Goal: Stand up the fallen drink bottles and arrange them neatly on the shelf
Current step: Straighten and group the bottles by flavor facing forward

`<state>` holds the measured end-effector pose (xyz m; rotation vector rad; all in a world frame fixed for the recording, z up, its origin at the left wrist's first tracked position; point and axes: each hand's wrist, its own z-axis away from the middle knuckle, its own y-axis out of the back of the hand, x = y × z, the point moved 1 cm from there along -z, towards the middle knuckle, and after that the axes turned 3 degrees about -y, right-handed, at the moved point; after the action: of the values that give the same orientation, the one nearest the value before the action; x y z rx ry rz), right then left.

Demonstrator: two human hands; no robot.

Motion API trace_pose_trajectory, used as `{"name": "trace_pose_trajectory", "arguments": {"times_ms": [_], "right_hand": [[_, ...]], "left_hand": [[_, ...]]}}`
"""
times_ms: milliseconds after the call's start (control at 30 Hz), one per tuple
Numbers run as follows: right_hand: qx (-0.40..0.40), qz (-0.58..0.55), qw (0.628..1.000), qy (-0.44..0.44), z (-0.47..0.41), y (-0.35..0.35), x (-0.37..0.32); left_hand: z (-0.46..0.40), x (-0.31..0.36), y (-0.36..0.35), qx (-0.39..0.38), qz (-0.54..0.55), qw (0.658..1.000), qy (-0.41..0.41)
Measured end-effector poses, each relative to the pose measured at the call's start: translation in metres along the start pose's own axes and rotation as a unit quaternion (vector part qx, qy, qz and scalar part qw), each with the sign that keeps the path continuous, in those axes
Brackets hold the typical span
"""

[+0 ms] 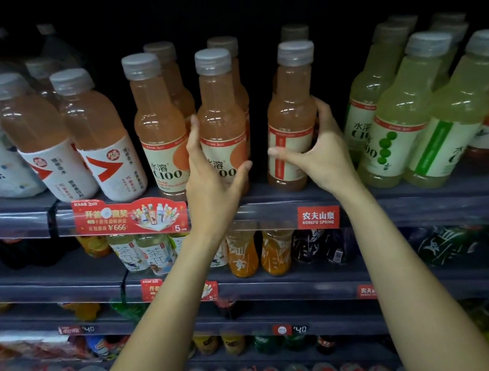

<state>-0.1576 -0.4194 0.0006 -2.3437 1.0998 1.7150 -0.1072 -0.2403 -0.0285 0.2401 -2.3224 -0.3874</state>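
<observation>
Two orange bottles stood upright at the front edge of the top shelf (272, 205), each held in one hand. The left hand (214, 184) wrapped the middle bottle (221, 124) at its label, thumb on the right side and fingers curled round the left, where they were just beside the neighbouring left bottle (159, 128). The right hand (318, 153) clasped the right bottle (292, 119) low on its label, thumb across the front and fingers round the far side. That bottle showed its side stripe to the aisle, not its front print, so it probably still needed a turn to match the row. More orange bottles stood behind in the dark, their caps only partly visible. To the right a cluster of green bottles (387, 116) looked to lean, though the wide lens may have exaggerated it; to the left stood white-labelled bottles (105, 137), and a red promo tag (130, 217) hung on the shelf rail below. The risks seemed plain: both bottles sat near the lip, so a careless twist or a quick release could tip one forward off the shelf, and the left fingers, squeezed between bottles, could nudge the neighbour out of line on withdrawal.
</observation>
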Motion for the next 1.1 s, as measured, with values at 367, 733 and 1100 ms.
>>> {"name": "trace_pose_trajectory", "arguments": {"times_ms": [367,733,1100], "right_hand": [[0.014,-0.028,0.999,0.029,0.018,0.001,-0.004],[-0.034,-0.048,0.997,0.044,0.027,0.002,-0.002],[0.045,0.163,0.982,0.084,-0.050,0.025,-0.008]], "left_hand": [[0.002,0.005,0.001,-0.010,-0.005,1.000,0.023],[0.016,0.075,0.000,0.074,-0.090,0.986,-0.122],[-0.019,0.071,-0.039,-0.019,-0.134,0.983,-0.123]]}}
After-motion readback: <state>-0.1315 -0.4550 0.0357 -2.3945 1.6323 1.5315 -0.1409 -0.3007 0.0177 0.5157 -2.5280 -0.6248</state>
